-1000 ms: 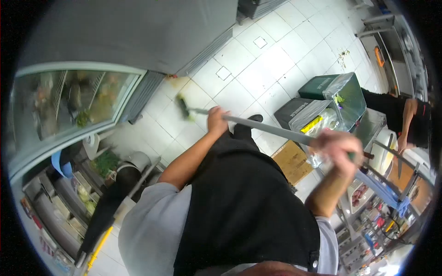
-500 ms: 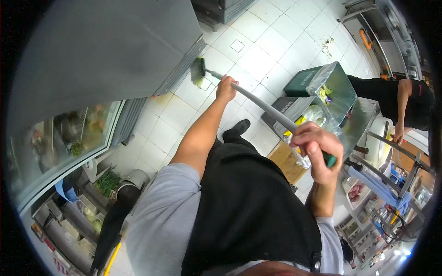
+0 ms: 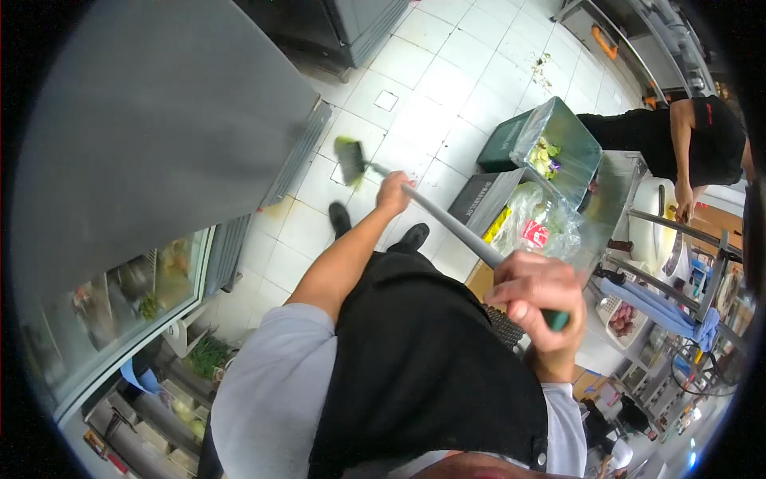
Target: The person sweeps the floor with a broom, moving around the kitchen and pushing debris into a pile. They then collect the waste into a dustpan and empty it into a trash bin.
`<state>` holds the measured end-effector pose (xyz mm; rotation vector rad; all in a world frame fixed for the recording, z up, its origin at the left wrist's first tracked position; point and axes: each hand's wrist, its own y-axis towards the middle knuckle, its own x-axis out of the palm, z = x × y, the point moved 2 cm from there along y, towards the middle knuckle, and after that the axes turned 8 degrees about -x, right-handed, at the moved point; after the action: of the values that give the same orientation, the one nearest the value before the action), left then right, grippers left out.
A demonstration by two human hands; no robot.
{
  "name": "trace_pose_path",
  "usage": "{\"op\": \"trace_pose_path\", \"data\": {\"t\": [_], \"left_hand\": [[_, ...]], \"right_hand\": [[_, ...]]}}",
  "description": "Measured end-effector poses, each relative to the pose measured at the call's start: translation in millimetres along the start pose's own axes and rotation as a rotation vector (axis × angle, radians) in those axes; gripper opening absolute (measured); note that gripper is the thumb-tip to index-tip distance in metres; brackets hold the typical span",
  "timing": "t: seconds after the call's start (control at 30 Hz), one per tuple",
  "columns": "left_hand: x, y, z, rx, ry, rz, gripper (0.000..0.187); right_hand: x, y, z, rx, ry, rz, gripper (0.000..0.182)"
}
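Note:
A broom with a long grey handle [image 3: 456, 226] slants across in front of my body. My left hand [image 3: 395, 194] is wrapped round the lower part of the handle, a little above the head. The fingers of my right hand [image 3: 542, 299] are closed round the upper end, where a green tip [image 3: 556, 320] shows. The dark broom head [image 3: 349, 160], with yellow-green bristles, is at the white tiled floor [image 3: 408, 120], slightly blurred. My two black shoes [image 3: 411, 236] stand just behind the broom head.
Left stands a large grey fridge [image 3: 159, 120] with a glass door. At right are a green bin [image 3: 508, 137] with food scraps and a dark crate [image 3: 485, 194] beside plastic bags. Scraps [image 3: 542, 70] lie on the far floor. A person in black [image 3: 710, 140] works at the right-hand counter.
The broom head has moved back across the tiles toward my feet, with both hands still on the handle. My left shoe has come into view. The bins appear slightly farther left.

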<state>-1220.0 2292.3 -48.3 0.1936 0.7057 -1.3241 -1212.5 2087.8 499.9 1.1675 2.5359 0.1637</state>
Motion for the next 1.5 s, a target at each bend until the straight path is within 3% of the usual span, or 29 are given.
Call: {"op": "trace_pose_path", "data": {"t": [0.07, 0.13, 0.23, 0.3, 0.4, 0.47, 0.53, 0.6, 0.67, 0.8, 0.9, 0.93, 1.0, 1.07, 1.2, 1.3, 1.5], "left_hand": [[22.8, 30.7, 5.1, 0.01, -0.212, -0.081, 0.029], [-38.2, 27.9, 89.0, 0.146, 0.005, -0.054, 0.028], [-112.5, 7.7, 151.1, 0.415, 0.065, -0.119, 0.027], [-165.7, -26.3, 181.8, 0.511, -0.112, -0.191, 0.028], [-215.9, -52.8, 181.6, 0.535, -0.186, -0.313, 0.03], [-228.0, -43.9, 175.8, 0.554, -0.179, -0.338, 0.03], [-222.2, -13.0, 158.2, 0.6, -0.173, -0.308, 0.029], [-214.1, 14.0, 151.9, 0.524, -0.059, -0.3, 0.029], [-191.5, 22.0, 128.0, 0.537, -0.058, -0.313, 0.031], [-178.9, -7.3, 113.2, 0.395, 0.11, -0.706, 0.029], [-144.9, -2.8, 84.1, 0.335, 0.255, -0.819, 0.025], [-118.4, 6.5, 62.6, 0.29, 0.282, -0.851, 0.025], [-102.7, 25.2, 61.6, 0.35, 0.325, -0.789, 0.022], [-94.3, 45.4, 69.2, 0.338, 0.301, -0.704, 0.021], [-80.6, 92.8, 95.4, 0.307, 0.29, -0.573, 0.026], [-68.9, 126.0, 92.6, 0.396, 0.294, -0.451, 0.032], [-83.8, 67.5, 114.3, 0.424, 0.201, -0.404, 0.029]], "right_hand": [[3.5, 11.5, -3.1, -0.06, -0.046, 0.044, 0.035], [-3.2, 19.3, -11.0, -0.172, -0.068, 0.16, 0.04], [-56.4, -2.7, -66.0, -0.4, -0.109, 0.194, 0.037], [-92.8, -27.1, -125.5, -0.496, -0.046, 0.126, 0.036], [-111.1, -62.9, -190.4, -0.539, 0.149, 0.115, 0.03], [-96.7, -66.5, -208.6, -0.501, 0.092, 0.189, 0.027], [-63.8, -46.9, -195.9, -0.43, -0.038, 0.275, 0.026], [-28.9, -18.4, -174.1, -0.416, -0.055, 0.291, 0.031], [-4.7, 3.2, -163.0, -0.379, -0.087, 0.214, 0.036], [25.9, 46.8, -140.9, -0.396, -0.001, 0.057, 0.044], [34.1, 80.1, -93.0, -0.287, -0.005, 0.199, 0.04], [30.6, 95.7, -79.1, -0.175, 0.039, 0.152, 0.038], [25.9, 109.6, -67.9, -0.066, -0.036, 0.189, 0.035], [33.6, 115.9, -66.4, -0.076, -0.167, 0.409, 0.037], [62.7, 114.0, -51.5, -0.005, -0.205, 0.478, 0.042], [92.5, 108.2, -42.0, 0.025, -0.207, 0.591, 0.042], [125.3, 42.1, -90.9, -0.077, -0.327, 0.688, 0.043]]}}
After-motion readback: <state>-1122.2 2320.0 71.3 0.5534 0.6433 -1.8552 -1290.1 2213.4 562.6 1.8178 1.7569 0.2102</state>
